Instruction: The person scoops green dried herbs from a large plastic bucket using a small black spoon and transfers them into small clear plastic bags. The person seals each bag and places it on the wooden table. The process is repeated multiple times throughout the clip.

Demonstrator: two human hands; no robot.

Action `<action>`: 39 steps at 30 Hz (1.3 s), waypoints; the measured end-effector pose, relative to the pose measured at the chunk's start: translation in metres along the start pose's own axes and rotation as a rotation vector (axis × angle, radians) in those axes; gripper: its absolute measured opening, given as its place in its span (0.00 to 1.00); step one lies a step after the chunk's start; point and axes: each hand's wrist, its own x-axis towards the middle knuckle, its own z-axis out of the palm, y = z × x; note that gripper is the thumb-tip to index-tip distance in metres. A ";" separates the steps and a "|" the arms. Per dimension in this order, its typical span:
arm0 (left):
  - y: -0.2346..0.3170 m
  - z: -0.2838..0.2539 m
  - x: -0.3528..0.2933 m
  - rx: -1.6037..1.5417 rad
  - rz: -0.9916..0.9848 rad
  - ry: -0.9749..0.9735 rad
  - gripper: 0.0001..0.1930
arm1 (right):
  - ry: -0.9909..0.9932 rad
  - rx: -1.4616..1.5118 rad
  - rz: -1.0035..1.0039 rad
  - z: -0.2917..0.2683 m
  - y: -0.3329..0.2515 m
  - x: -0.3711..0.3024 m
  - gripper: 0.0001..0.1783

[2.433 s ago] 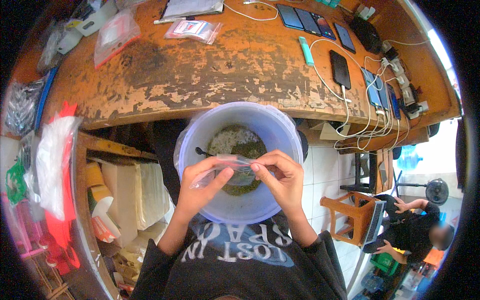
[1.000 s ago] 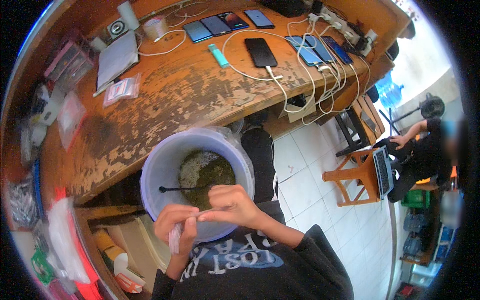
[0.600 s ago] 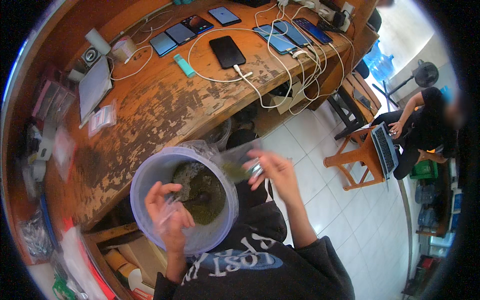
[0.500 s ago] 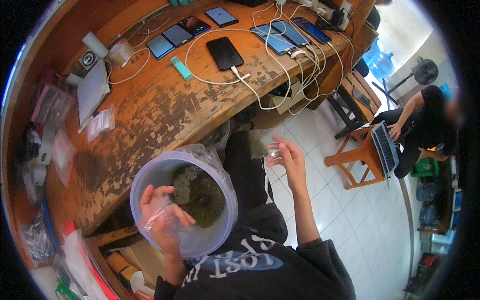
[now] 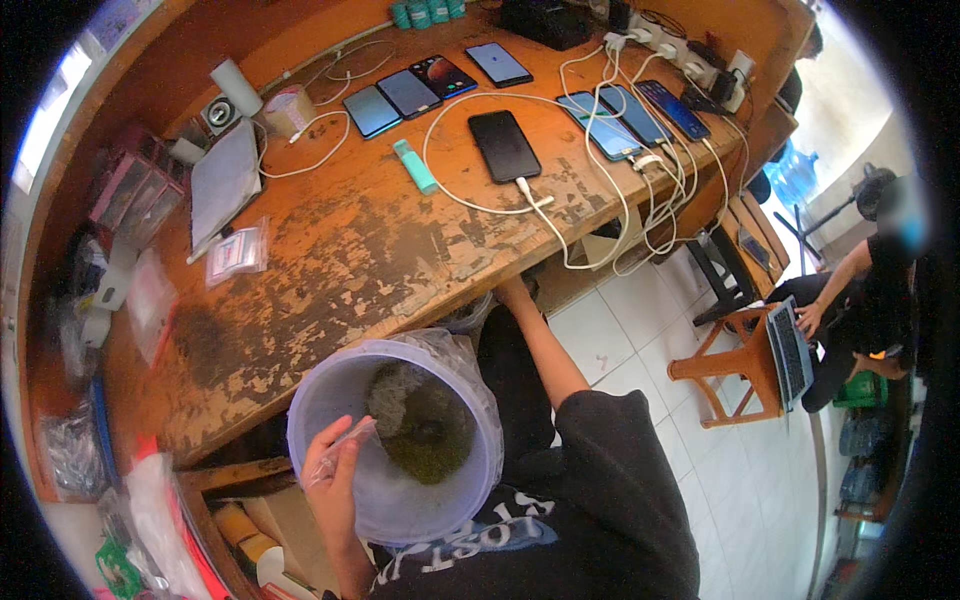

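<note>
A pale lavender bucket [image 5: 325, 388] sits in front of me, with loose dark-green, moss-like flakes [image 5: 440, 450] at its bottom. Over its near-left rim, my left hand [image 5: 335, 462] pinches a thin clear plastic bag [image 5: 352, 438] that looks crumpled. Beneath the table's front edge, beyond the bucket, reaches my right arm. Only the back part of my right hand [image 5: 513, 290] shows there; its fingers are hidden, as is anything they may hold. Clear plastic [image 5: 470, 365] hangs round the bucket's right outer side.
A worn wooden table [image 5: 330, 270] carries several phones, including a black phone [image 5: 505, 146] on a white cable, and a turquoise stick-shaped item [image 5: 415, 167]. Tangled cables [image 5: 660, 190] hang off its right edge. Rightward, another person types on a laptop [image 5: 788, 355] resting on an orange stool [image 5: 725, 375].
My right hand, earlier raised with a small clear bag of green stuff, has gone under the table edge; that bag is out of sight. My left fingers have closed together on the plastic.
</note>
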 end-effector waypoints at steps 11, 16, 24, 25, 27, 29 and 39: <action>-0.015 -0.009 -0.001 0.044 -0.054 0.087 0.10 | -0.124 0.450 0.221 -0.158 -0.178 -0.091 0.05; -0.008 0.003 0.005 0.302 0.179 -0.147 0.08 | -0.322 0.482 -0.304 -0.240 -0.298 -0.121 0.16; -0.008 -0.010 -0.014 0.299 0.230 -0.059 0.07 | -0.638 0.470 -0.454 -0.220 -0.332 -0.122 0.15; -0.008 -0.012 -0.016 0.317 0.234 -0.033 0.07 | -0.611 0.482 -0.448 -0.217 -0.333 -0.123 0.14; 0.002 -0.005 -0.020 0.045 0.146 0.248 0.07 | -0.566 0.515 -0.443 -0.211 -0.337 -0.125 0.11; 0.002 -0.010 -0.023 0.069 0.236 0.439 0.08 | -0.513 0.477 -0.354 -0.213 -0.338 -0.125 0.09; -0.019 -0.015 -0.032 0.566 0.491 0.144 0.10 | -0.642 0.452 -0.299 -0.207 -0.348 -0.143 0.08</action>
